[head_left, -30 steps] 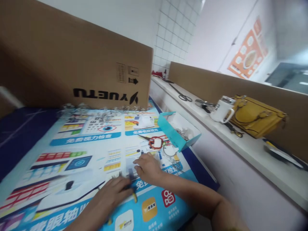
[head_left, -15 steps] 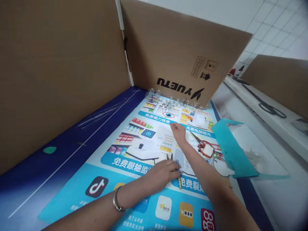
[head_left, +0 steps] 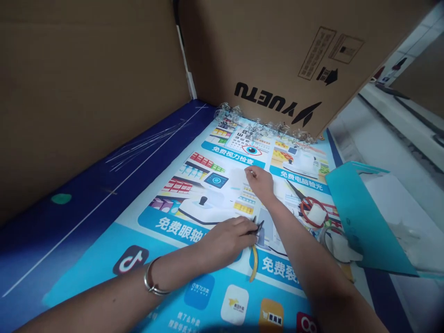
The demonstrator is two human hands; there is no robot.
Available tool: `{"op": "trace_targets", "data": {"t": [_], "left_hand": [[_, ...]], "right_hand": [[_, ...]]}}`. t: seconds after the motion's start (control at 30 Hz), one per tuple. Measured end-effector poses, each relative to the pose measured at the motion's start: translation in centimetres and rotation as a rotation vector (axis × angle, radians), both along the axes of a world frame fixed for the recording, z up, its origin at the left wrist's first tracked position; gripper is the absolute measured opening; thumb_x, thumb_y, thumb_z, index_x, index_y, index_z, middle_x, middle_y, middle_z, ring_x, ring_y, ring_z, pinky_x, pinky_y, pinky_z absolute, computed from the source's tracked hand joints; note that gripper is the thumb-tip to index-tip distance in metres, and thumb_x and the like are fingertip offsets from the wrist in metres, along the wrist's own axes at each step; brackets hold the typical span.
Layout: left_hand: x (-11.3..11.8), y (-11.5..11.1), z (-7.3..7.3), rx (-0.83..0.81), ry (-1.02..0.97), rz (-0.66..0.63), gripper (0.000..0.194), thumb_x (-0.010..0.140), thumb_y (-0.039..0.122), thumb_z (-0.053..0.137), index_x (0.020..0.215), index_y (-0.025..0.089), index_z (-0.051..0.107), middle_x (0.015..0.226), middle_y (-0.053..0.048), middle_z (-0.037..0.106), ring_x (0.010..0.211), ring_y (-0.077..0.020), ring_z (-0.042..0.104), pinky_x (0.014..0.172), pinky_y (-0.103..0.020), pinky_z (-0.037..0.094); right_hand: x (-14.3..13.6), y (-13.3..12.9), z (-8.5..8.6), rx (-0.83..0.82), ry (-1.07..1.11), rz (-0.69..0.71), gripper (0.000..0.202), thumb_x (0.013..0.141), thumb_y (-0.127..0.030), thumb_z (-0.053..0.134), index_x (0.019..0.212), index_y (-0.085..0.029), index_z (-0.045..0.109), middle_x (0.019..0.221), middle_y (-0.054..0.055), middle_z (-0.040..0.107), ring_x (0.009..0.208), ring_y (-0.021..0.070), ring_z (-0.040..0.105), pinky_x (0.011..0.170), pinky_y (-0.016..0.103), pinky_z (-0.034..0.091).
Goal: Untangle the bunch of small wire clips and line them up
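Note:
My left hand, with a silver bangle on its wrist, is closed around a pair of small pliers. The dark jaws show past the fingers and one yellow handle of the pliers hangs out below. Farther forward, my right hand is closed, thumb and fingers pinched together. Whatever it pinches, if anything, is too small to make out. Both hands are low over a printed poster sheet. Scissors with red-orange handles lie to the right of my right forearm.
Cardboard walls stand at the left and back. Clear, tangled small pieces line the back wall's foot. Thin clear strands and a green piece lie at left. At right are a roll of tape and a teal folder.
The view has shifted and come closer to the back wall. The pliers have turned in my left hand, their jaws now pointing more to the right. My right hand stays closed.

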State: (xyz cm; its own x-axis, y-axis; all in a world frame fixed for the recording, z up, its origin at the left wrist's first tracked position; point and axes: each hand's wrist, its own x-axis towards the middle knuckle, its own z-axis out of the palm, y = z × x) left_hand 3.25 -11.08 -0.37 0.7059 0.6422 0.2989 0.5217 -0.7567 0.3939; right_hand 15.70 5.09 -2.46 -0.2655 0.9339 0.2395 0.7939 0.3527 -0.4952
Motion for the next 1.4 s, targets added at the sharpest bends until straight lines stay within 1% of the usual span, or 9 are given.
{"op": "trace_targets", "data": {"t": [0.2,0.47,0.8,1.0,1.07,1.13,1.23,1.33,1.4], "left_hand": [[-0.3,0.2,-0.6,0.034,-0.036,0.17,0.025,0.085,0.011,0.042,0.102,0.017,0.059,0.108,-0.007,0.059,0.098,-0.0209,0.05,0.083,-0.037,0.043],[-0.4,0.3,0.0,-0.002,-0.128,0.135,0.023,0.082,0.013,0.045,0.099,0.017,0.06,0.1,-0.004,0.062,0.09,-0.0188,0.053,0.079,-0.032,0.043],[-0.7,0.0,0.1,-0.115,-0.252,0.132,0.022,0.083,0.017,0.045,0.099,0.017,0.06,0.102,-0.005,0.063,0.095,-0.017,0.054,0.083,-0.031,0.043],[-1.3,0.9,-0.1,-0.06,-0.261,0.168,0.02,0.084,0.016,0.045,0.099,0.018,0.059,0.099,-0.004,0.065,0.093,-0.0152,0.056,0.083,-0.03,0.043],[-2.7,2.1,-0.3,-0.008,-0.207,0.229,0.021,0.083,0.014,0.046,0.099,0.018,0.06,0.099,-0.004,0.065,0.092,-0.0161,0.057,0.082,-0.031,0.043],[-5.5,3.7,-0.2,0.089,-0.129,0.36,0.024,0.083,0.012,0.044,0.1,0.019,0.06,0.099,-0.005,0.065,0.093,-0.0175,0.057,0.083,-0.033,0.043],[-11.6,6.5,0.6,0.115,0.113,0.738,0.025,0.084,0.018,0.045,0.105,0.02,0.059,0.109,-0.005,0.061,0.103,-0.0191,0.053,0.09,-0.034,0.04],[-18.3,9.4,1.7,0.079,0.195,0.931,0.03,0.085,0.024,0.045,0.112,0.016,0.055,0.117,-0.009,0.056,0.11,-0.0232,0.048,0.096,-0.038,0.035],[-21.8,11.5,2.4,0.027,0.26,1.044,0.038,0.084,0.031,0.047,0.117,0.013,0.05,0.123,-0.011,0.052,0.115,-0.0254,0.044,0.098,-0.039,0.032]], "right_hand": [[-0.5,0.4,0.3,0.028,-0.095,0.025,0.024,0.084,-0.03,0.041,0.089,-0.024,0.064,0.088,0.0,0.062,0.077,0.0149,0.053,0.067,0.024,0.035],[-1.0,0.1,0.8,0.061,-0.212,0.03,0.023,0.084,-0.027,0.042,0.089,-0.023,0.063,0.087,0.001,0.061,0.076,0.0149,0.054,0.065,0.024,0.034],[-1.0,-0.1,0.6,0.053,-0.32,0.048,0.024,0.086,-0.033,0.04,0.1,-0.025,0.058,0.098,0.002,0.06,0.08,0.0156,0.055,0.06,0.024,0.033],[-0.8,-0.3,0.7,0.035,-0.332,0.06,0.024,0.087,-0.034,0.039,0.104,-0.026,0.055,0.102,0.002,0.059,0.088,0.0172,0.054,0.064,0.025,0.035],[-0.7,-0.3,0.9,0.038,-0.332,0.065,0.024,0.087,-0.034,0.04,0.104,-0.026,0.055,0.102,0.002,0.059,0.089,0.0175,0.054,0.065,0.025,0.036],[-0.7,-0.4,1.0,0.036,-0.337,0.071,0.024,0.087,-0.034,0.04,0.105,-0.026,0.055,0.103,0.003,0.058,0.09,0.0177,0.054,0.066,0.025,0.036],[-0.6,-0.4,1.1,0.028,-0.345,0.08,0.024,0.087,-0.033,0.04,0.105,-0.025,0.055,0.103,0.003,0.058,0.092,0.0178,0.053,0.068,0.025,0.036],[-0.5,-0.4,1.1,0.017,-0.345,0.087,0.024,0.088,-0.033,0.039,0.104,-0.024,0.054,0.102,0.004,0.058,0.094,0.0174,0.053,0.069,0.025,0.036],[-0.4,-0.5,1.2,0.012,-0.337,0.09,0.024,0.088,-0.033,0.038,0.104,-0.024,0.054,0.101,0.004,0.058,0.093,0.0169,0.053,0.069,0.025,0.036]]}}
